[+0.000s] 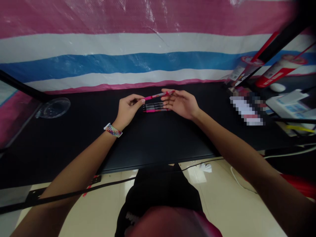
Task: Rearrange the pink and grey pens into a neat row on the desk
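Note:
A pink pen (154,96) is held raised and nearly level above the black table. The thumb and fingers of my left hand (127,110) are closed on its left end. My right hand (184,103) is at the other end, its fingers stretched out and apart. The pen's right end overlaps these fingers; whether they touch it I cannot tell. Just below, a row of several pens (153,107) lies side by side on the table, dark ones with a pink one nearest me. My right fingers partly hide the row's right end.
The black table (158,141) runs up to a striped plastic sheet (123,62). A clear plastic lid or dish (54,108) lies at the left. On the right stand a clear canister (243,70), a red-and-white canister (280,70) and a white box (291,102). A cable (116,182) crosses near the front edge.

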A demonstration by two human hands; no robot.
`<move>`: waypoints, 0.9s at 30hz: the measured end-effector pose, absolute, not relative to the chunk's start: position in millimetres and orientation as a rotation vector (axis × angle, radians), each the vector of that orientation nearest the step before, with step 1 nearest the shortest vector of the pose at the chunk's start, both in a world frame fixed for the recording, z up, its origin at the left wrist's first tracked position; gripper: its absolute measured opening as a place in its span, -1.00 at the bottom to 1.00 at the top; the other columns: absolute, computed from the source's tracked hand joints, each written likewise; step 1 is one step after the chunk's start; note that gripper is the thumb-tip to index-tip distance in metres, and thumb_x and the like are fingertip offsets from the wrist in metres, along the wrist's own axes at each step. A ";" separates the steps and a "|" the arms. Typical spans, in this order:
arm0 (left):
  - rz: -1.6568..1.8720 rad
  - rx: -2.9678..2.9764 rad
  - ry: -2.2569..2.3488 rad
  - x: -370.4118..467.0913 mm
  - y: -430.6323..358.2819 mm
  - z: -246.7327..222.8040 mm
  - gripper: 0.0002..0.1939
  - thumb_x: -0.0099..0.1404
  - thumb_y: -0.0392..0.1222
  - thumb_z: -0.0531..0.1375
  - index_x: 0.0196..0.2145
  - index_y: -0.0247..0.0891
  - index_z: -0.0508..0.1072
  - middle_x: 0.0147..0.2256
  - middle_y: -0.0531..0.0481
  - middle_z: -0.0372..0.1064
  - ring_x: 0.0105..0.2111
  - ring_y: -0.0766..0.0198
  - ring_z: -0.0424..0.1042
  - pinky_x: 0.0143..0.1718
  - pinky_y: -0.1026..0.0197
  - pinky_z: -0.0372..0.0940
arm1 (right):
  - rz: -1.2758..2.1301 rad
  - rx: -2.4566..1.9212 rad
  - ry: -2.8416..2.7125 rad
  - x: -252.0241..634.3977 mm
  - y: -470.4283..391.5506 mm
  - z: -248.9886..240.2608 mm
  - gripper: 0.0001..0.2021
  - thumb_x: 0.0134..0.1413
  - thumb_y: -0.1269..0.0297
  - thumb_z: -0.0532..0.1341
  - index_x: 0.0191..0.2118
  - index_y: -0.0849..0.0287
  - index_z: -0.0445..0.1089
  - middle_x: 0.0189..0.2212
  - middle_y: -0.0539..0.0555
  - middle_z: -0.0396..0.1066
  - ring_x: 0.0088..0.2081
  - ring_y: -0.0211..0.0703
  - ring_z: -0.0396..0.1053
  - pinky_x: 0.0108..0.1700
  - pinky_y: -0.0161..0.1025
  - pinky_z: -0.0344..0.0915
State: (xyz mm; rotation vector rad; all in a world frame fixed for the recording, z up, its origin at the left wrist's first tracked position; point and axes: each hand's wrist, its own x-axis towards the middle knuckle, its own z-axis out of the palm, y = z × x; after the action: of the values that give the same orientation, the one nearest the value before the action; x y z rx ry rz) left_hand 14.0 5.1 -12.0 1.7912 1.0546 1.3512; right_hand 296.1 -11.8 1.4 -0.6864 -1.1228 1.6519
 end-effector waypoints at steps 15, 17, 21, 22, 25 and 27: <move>1.343 1.733 1.057 18.2 0.5 -10.0 -0.76 0.34 0.06 0.51 -0.17 -0.13 0.78 -0.24 -0.05 0.72 -0.25 0.15 0.63 -0.08 0.08 0.53 | 1.662 -0.796 -1.115 290.9 -16.6 10.2 -0.51 0.10 -0.20 0.37 0.03 -0.02 0.60 -0.03 0.17 0.74 0.05 0.24 0.65 0.13 0.22 0.61; 1.345 1.735 1.059 18.6 0.3 -9.8 -0.76 0.35 0.06 0.50 -0.16 -0.13 0.78 -0.24 -0.05 0.72 -0.24 0.16 0.64 -0.07 0.08 0.54 | 1.647 -0.793 -1.109 291.5 -15.1 7.6 -0.54 0.09 -0.17 0.39 0.00 -0.02 0.61 -0.05 0.17 0.74 0.05 0.23 0.65 0.14 0.22 0.60; 1.370 1.713 1.062 19.6 -0.8 -7.7 -0.77 0.37 0.04 0.48 -0.13 -0.13 0.78 -0.26 -0.05 0.72 -0.23 0.15 0.66 -0.03 0.07 0.55 | 1.684 -0.771 -1.075 292.5 -13.6 3.7 -0.54 0.06 -0.15 0.40 0.01 -0.03 0.62 -0.01 0.15 0.74 0.08 0.24 0.64 0.18 0.24 0.58; 1.374 1.711 1.062 19.9 -1.1 -7.1 -0.77 0.37 0.04 0.48 -0.13 -0.13 0.79 -0.26 -0.05 0.72 -0.23 0.14 0.66 -0.03 0.06 0.55 | 1.695 -0.770 -1.062 292.5 -13.6 3.2 -0.54 0.05 -0.14 0.41 0.01 -0.03 0.62 -0.01 0.15 0.74 0.09 0.24 0.64 0.19 0.24 0.58; 1.372 1.709 1.056 20.5 -1.8 -6.5 -0.75 0.36 0.05 0.50 -0.13 -0.14 0.79 -0.26 -0.06 0.72 -0.22 0.13 0.67 -0.04 0.07 0.55 | 1.705 -0.768 -1.021 292.1 -14.3 3.1 -0.55 0.03 -0.11 0.43 0.01 -0.04 0.64 -0.02 0.13 0.75 0.08 0.24 0.63 0.21 0.25 0.56; 1.374 1.704 1.048 20.9 -1.8 -7.0 -0.72 0.36 0.07 0.51 -0.13 -0.15 0.79 -0.26 -0.07 0.73 -0.22 0.13 0.67 -0.04 0.07 0.55 | 1.696 -0.764 -1.007 291.6 -14.9 3.7 -0.52 0.03 -0.16 0.42 0.01 -0.04 0.64 -0.02 0.14 0.75 0.08 0.26 0.63 0.20 0.26 0.57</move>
State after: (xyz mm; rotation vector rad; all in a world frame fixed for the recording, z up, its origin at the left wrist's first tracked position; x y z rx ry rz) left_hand 20.9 -1.8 -7.0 1.7045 1.0479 1.3738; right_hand 291.6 -14.9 3.7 -0.7639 -1.0075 1.6963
